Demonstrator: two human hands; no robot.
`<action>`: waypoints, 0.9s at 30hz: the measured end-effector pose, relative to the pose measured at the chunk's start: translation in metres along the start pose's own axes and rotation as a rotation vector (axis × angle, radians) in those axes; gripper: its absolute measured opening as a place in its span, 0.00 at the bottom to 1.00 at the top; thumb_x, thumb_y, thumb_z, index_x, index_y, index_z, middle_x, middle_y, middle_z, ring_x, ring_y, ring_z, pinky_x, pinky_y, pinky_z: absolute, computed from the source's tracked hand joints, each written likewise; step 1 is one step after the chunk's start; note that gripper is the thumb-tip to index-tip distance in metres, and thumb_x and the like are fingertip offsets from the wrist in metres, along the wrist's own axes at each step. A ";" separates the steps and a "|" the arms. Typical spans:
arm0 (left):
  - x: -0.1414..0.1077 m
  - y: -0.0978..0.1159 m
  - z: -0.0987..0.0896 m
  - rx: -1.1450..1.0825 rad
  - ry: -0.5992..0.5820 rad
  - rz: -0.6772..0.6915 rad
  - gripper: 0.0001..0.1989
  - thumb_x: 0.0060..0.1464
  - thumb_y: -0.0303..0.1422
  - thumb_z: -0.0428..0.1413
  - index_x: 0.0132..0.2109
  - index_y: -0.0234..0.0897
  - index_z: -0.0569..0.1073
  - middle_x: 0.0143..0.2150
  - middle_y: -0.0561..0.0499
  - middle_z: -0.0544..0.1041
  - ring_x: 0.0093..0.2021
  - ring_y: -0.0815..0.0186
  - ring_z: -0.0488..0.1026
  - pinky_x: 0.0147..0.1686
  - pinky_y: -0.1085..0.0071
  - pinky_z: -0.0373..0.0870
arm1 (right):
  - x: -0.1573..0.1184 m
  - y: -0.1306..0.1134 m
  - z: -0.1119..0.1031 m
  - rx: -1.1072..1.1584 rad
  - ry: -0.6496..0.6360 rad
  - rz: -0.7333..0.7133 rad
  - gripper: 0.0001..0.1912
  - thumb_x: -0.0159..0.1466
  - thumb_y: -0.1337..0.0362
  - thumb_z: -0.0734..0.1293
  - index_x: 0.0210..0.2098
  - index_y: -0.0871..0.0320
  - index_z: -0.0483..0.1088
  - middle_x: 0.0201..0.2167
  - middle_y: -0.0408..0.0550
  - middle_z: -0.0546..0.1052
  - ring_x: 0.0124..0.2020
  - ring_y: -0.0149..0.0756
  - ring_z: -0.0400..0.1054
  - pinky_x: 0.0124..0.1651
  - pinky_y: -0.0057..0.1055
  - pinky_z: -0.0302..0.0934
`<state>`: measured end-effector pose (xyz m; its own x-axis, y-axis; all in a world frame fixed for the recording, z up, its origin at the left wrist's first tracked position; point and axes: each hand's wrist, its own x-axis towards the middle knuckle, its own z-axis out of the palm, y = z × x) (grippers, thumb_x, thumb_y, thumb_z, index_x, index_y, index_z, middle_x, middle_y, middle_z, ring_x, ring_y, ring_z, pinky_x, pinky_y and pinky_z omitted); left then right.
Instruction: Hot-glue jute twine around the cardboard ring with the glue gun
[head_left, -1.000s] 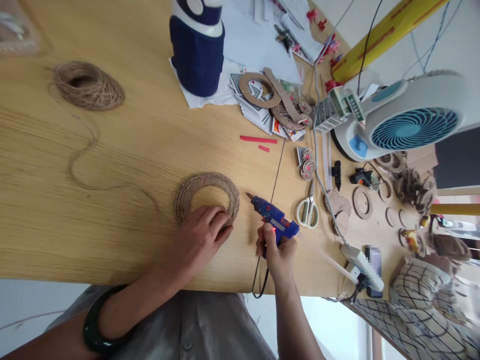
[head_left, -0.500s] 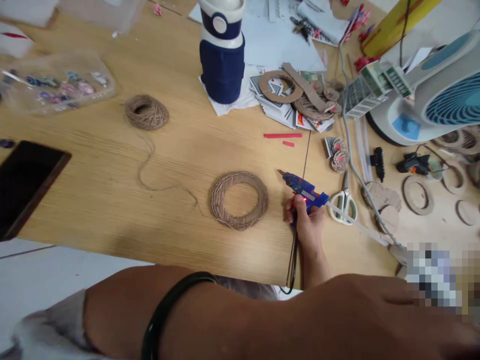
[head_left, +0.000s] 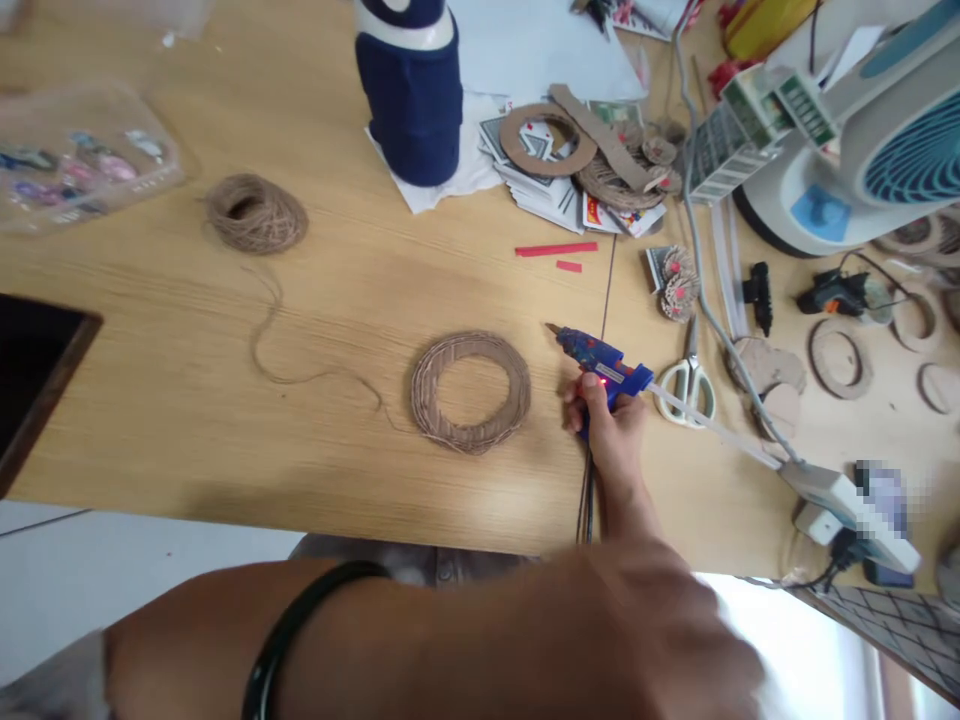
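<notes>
Since a second ago the left hand has lifted off the twine ring and now looms blurred close to the camera; whether its grip is spread or pressed together I cannot tell. Right hand keeps its grip wrapped around the blue glue gun, near the bench's front edge, nozzle pointing toward the ring just beside it. No writing is legible anywhere. Scissors lie just right of the gun.
</notes>
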<state>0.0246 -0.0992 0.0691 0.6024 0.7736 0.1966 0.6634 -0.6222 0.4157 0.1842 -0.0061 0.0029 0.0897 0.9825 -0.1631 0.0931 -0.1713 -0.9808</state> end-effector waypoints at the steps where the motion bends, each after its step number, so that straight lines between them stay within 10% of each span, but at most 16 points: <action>1: 0.003 -0.010 0.000 -0.028 0.046 -0.009 0.08 0.60 0.40 0.59 0.38 0.42 0.77 0.47 0.49 0.79 0.52 0.60 0.74 0.50 0.63 0.75 | -0.001 -0.002 0.000 0.012 -0.007 0.008 0.20 0.67 0.50 0.66 0.26 0.58 0.70 0.13 0.37 0.66 0.14 0.25 0.59 0.20 0.24 0.56; 8: -0.007 -0.082 0.013 -0.091 0.189 -0.216 0.16 0.59 0.34 0.61 0.51 0.35 0.70 0.51 0.43 0.76 0.52 0.56 0.73 0.54 0.58 0.73 | -0.029 -0.019 -0.016 -0.078 0.032 0.103 0.21 0.66 0.48 0.66 0.26 0.59 0.68 0.20 0.41 0.71 0.14 0.24 0.60 0.18 0.24 0.55; 16: -0.008 -0.076 0.037 -0.164 0.290 -0.379 0.09 0.61 0.35 0.60 0.47 0.38 0.72 0.46 0.48 0.75 0.47 0.59 0.73 0.50 0.61 0.72 | -0.068 -0.031 -0.022 -0.556 -0.072 0.009 0.20 0.68 0.54 0.64 0.22 0.56 0.63 0.15 0.39 0.64 0.16 0.27 0.58 0.20 0.25 0.52; 27: -0.009 -0.076 0.041 -0.231 0.382 -0.405 0.03 0.61 0.27 0.58 0.41 0.37 0.71 0.43 0.48 0.76 0.45 0.62 0.73 0.48 0.63 0.71 | -0.080 -0.027 -0.020 -0.641 -0.113 -0.023 0.11 0.68 0.57 0.65 0.36 0.58 0.72 0.23 0.42 0.72 0.22 0.32 0.67 0.25 0.27 0.60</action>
<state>-0.0132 -0.0637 -0.0006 0.0918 0.9586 0.2697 0.6675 -0.2602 0.6977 0.1948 -0.0811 0.0446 -0.0207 0.9820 -0.1876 0.6700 -0.1257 -0.7316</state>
